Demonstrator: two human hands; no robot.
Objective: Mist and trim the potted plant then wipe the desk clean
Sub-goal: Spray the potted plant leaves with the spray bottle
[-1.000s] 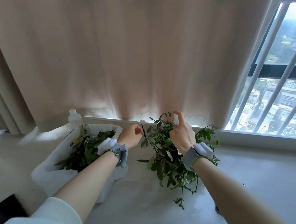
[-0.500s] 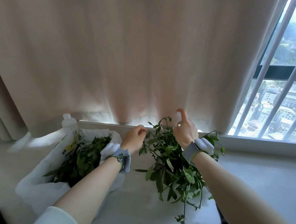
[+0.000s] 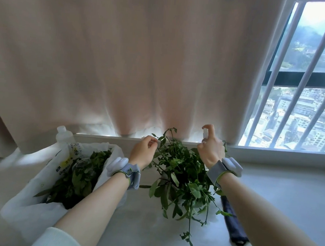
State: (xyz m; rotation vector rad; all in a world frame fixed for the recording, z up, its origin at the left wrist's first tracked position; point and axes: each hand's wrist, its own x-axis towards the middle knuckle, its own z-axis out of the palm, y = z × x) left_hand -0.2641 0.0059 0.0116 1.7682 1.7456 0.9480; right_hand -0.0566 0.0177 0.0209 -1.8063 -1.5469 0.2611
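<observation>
- Potted plant (image 3: 181, 173) stands on our pale desk (image 3: 286, 197), near its far edge below the curtain (image 3: 123, 63), with leafy stems trailing down toward us.
- Our left hand (image 3: 143, 153) is curled at the plant's upper left, thumb and forefinger closed on the tip of a thin stem (image 3: 155, 135).
- Our right hand (image 3: 211, 150) grips a small spray bottle (image 3: 205, 134) above the plant's upper right, forefinger arched over the nozzle; the hand hides most of the bottle.
- We wear a grey wristband (image 3: 218, 171) on each wrist.
- Left of the plant a white bag (image 3: 19, 205) lies open, filled with green cuttings (image 3: 78, 176); a clear plastic bottle (image 3: 63, 134) stands behind it.
- Beside our right forearm lies a dark folded item (image 3: 233, 228); we cannot tell what it is.
- At the right, a barred window (image 3: 301, 112) overlooks buildings.
</observation>
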